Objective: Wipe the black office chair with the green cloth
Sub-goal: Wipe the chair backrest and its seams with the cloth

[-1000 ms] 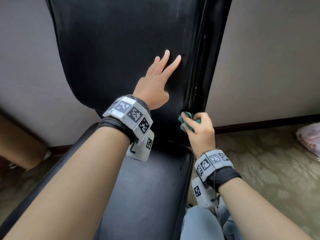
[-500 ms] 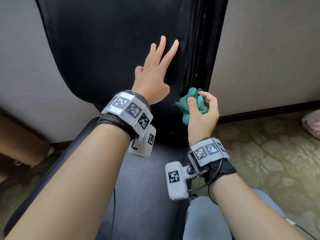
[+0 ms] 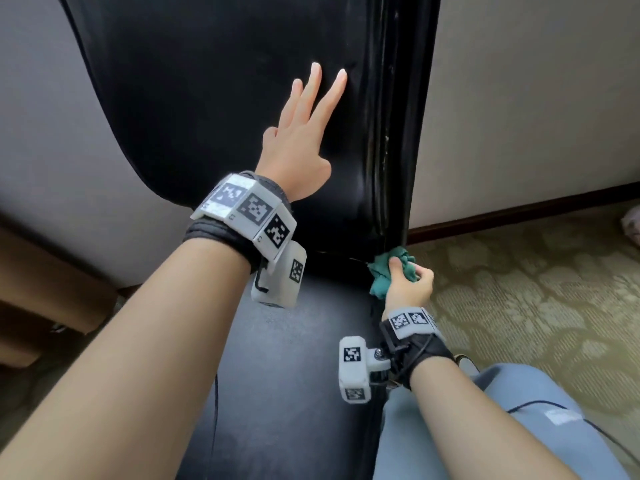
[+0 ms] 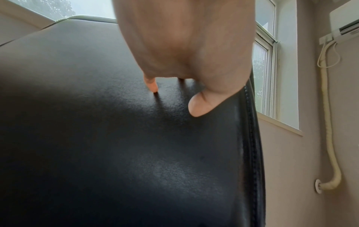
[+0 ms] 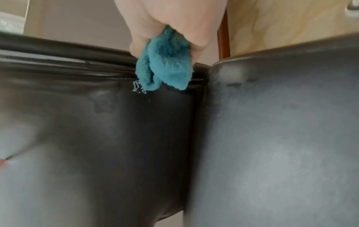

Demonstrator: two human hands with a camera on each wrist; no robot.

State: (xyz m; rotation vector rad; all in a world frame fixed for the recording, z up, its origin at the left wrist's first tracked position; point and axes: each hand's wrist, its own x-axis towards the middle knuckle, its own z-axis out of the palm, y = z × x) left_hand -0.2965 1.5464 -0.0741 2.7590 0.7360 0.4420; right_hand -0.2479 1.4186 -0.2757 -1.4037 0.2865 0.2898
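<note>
The black office chair (image 3: 214,98) fills the head view, its backrest upright and its seat (image 3: 291,375) below. My left hand (image 3: 304,133) lies flat against the backrest with straight fingers (image 4: 152,86) touching the leather near the right seam. My right hand (image 3: 408,285) grips the bunched green cloth (image 3: 384,271) and presses it at the bottom of the backrest's right edge, where it meets the seat. In the right wrist view the cloth (image 5: 165,67) hangs from my curled fingers onto the ribbed edge trim (image 5: 68,61).
A grey wall (image 3: 519,98) with a dark skirting board (image 3: 519,209) stands behind the chair. Patterned carpet (image 3: 519,306) lies to the right, a brown piece of furniture (image 3: 41,306) to the left. My knee in light trousers (image 3: 467,427) is beside the seat's right edge.
My right hand went up with the cloth half a second ago and has come back down to the foot of the backrest's right edge. The left hand stays flat on the backrest.
</note>
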